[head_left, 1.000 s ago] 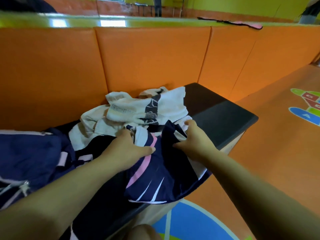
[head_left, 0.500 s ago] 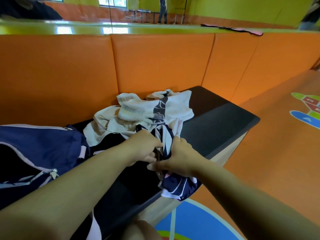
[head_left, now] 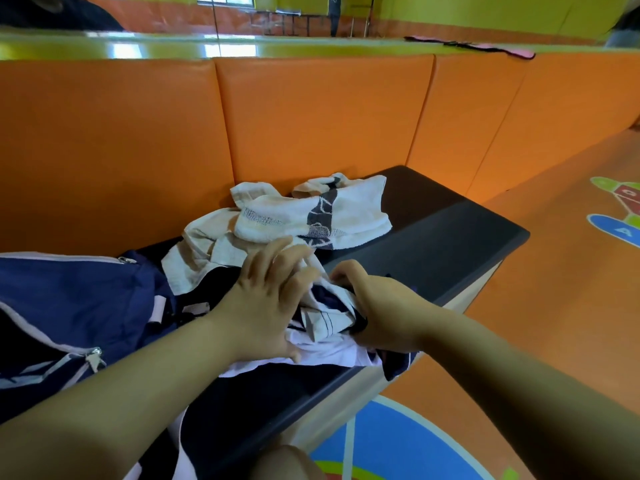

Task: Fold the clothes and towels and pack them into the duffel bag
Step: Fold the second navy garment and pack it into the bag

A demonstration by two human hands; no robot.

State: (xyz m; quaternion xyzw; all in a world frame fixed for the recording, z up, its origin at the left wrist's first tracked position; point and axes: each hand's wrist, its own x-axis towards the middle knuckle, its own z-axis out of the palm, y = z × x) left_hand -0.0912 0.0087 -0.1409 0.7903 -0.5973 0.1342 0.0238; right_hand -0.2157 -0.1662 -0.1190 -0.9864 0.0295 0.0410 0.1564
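A navy, white and pink garment (head_left: 327, 327) lies bunched at the front edge of the dark bench (head_left: 450, 251). My left hand (head_left: 266, 299) lies flat on it with fingers spread. From the right side, my right hand (head_left: 377, 310) grips the garment's bunched cloth. Behind them sits a crumpled white towel (head_left: 311, 216) with a dark stripe, over more cream cloth (head_left: 197, 251). The navy duffel bag (head_left: 69, 306) with pale pink trim stands unzipped at the left end of the bench.
Orange padded wall panels (head_left: 311, 116) rise right behind the bench. The orange floor (head_left: 554, 306) with coloured markings spreads to the right and below. A pink and black strap (head_left: 471, 50) lies on the green ledge above.
The hanging garment has been pulled up onto the bench into a tighter bundle. My left hand opened out flat on top of it, and my right hand moved to its right side.
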